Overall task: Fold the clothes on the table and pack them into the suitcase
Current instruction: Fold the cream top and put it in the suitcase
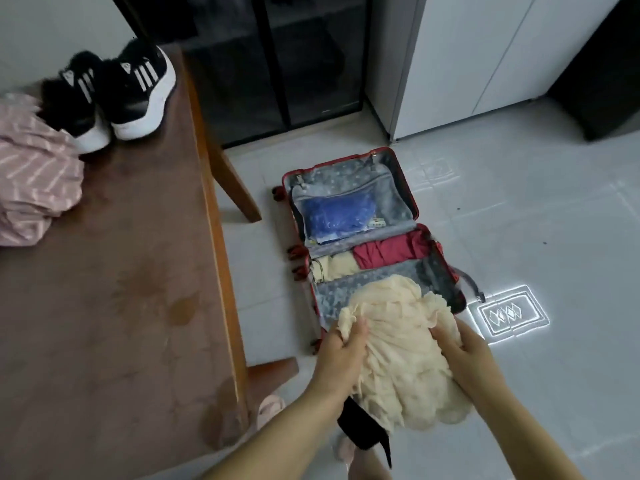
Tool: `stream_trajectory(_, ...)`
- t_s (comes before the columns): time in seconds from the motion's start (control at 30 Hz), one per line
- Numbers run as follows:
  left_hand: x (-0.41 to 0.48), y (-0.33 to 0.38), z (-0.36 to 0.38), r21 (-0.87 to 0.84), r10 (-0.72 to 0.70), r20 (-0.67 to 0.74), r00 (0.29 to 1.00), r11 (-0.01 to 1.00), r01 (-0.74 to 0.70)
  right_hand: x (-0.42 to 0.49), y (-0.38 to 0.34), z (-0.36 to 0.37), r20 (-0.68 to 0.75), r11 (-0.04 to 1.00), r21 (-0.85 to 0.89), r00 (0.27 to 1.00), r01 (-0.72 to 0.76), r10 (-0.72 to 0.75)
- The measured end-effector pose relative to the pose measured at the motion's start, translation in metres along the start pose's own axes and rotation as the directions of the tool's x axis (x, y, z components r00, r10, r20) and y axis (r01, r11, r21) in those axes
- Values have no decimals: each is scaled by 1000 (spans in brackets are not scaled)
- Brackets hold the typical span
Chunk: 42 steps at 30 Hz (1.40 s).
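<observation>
I hold a bundled cream garment in the air above the near end of the open red suitcase on the floor. My left hand grips its left side, with cloth bunched between thumb and fingers. Its right side is held by my right hand, fingers curled over the fabric. In the suitcase's near half lie a dark red garment and a pale yellow one. The far half holds a blue item under a mesh cover. A pink striped garment lies on the brown table at the left.
A pair of black-and-white sneakers stands at the table's far end beside the pink garment. The table's wooden legs stand close to the suitcase's left side. A dark glass cabinet and white cupboards line the far wall. Grey tiled floor surrounds the suitcase.
</observation>
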<state>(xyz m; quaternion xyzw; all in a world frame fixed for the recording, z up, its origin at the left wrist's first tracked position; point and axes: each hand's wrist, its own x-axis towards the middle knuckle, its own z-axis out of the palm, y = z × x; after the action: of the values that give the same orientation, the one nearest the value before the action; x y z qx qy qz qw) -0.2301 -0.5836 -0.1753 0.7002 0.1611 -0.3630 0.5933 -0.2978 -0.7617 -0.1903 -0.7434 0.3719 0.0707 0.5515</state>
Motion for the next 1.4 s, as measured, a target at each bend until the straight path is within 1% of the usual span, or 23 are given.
stream_trajectory(0.1,42,-25,28,45,-98,-82,992,994,102,39,32,-7,53,998,-52,998,-35,38)
stream_trajectory(0.2,97,-58,41,50,-185,-167,968,979,196,88,65,6,97,994,-87,993,-65,73)
stream_trajectory(0.3,162,-94,48,19,-248,-248,936,965,261,144,100,31,139,991,-57,982,-123,130)
stream_trajectory(0.43,257,-140,45,31,-288,-240,927,952,304,223,159,74,160,982,-2,969,-188,186)
stream_trajectory(0.53,331,-173,37,63,-285,-225,932,950,305,279,202,111,141,983,-28,973,-180,182)
stream_trajectory(0.63,400,-200,26,69,-264,-217,940,956,284,336,245,151,154,984,-67,973,-165,174)
stream_trajectory(0.8,496,-247,1,93,-244,-240,940,958,272,417,290,214,200,994,-81,975,-79,94)
stream_trajectory(0.97,561,-291,-18,97,-236,-259,937,958,268,474,327,263,211,992,-109,973,-71,93)
stream_trajectory(1.03,583,-308,-22,112,-230,-269,935,957,268,488,343,279,209,986,-141,971,-86,114)
stream_trajectory(1.13,609,-327,-25,154,-216,-286,934,951,267,502,361,298,190,983,-145,972,-110,137)
stream_trajectory(1.2,622,-334,-22,207,-191,-329,925,941,268,508,369,304,162,972,-202,974,-123,157)
stream_trajectory(1.23,625,-336,-20,235,-168,-375,912,934,269,510,371,306,150,963,-233,973,-135,173)
stream_trajectory(1.3,620,-331,-14,286,-82,-460,884,929,234,508,371,307,91,947,-281,979,-152,185)
stream_trajectory(1.33,611,-325,-10,305,-18,-484,875,933,189,505,370,306,27,947,-302,992,-108,122)
stream_trajectory(1.37,598,-319,-7,357,86,-499,863,927,114,500,367,304,-36,941,-339,999,-2,-11)
stream_trajectory(1.4,584,-313,-5,470,250,-492,834,883,12,494,364,301,-59,903,-404,982,143,-182)
